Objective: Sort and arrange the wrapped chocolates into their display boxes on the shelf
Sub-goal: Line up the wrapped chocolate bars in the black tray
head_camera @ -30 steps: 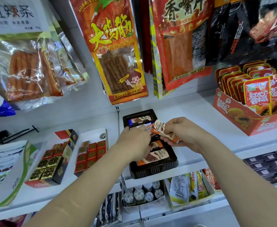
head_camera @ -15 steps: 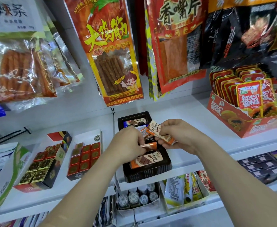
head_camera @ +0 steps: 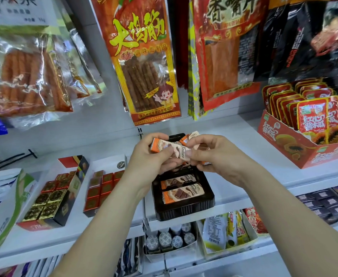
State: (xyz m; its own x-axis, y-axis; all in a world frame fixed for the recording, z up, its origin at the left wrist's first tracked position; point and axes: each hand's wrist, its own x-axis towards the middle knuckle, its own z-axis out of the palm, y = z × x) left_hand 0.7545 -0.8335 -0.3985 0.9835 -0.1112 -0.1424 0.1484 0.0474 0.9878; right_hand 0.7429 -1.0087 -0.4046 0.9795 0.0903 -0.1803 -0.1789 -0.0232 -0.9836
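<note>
Our left hand and right hand pinch one wrapped bar crosswise between them, and the black tray sits just below the grip, its laid bars sharing that axis.

A white shelf carries a black chocolate tray under the left hand and right hand. Further left stand a box of red foil squares and a box of gold foil squares; to the right, a red papaya-snack display box.
</note>
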